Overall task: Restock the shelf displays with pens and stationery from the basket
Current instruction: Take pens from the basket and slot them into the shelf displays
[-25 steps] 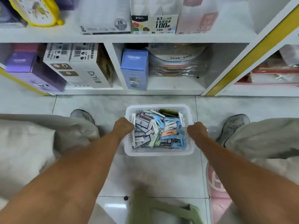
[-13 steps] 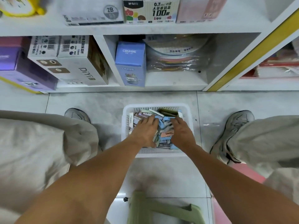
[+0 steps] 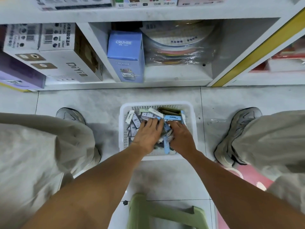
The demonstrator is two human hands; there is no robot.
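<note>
Left hand [image 3: 147,136]: palm down inside the basket, fingers spread fairly straight and resting on the small packets.
Right hand [image 3: 179,137]: just beside the left, also palm down in the basket, fingers reaching into the pile; whether they pinch a packet I cannot tell.
Hands: close together, side by side, not touching.
Basket [image 3: 122,128]: white, perforated, on the floor under both hands.
Stationery packets [image 3: 172,117]: a loose heap of blue, white and pastel boxes filling the basket, around and beyond the fingertips.
Shelf [image 3: 179,75]: beyond the hands, past the basket.
Blue carton [image 3: 125,57]: upright in the shelf compartment straight ahead of the left hand.
Green stool [image 3: 165,214]: near the person, behind the wrists, between the forearms.
</note>
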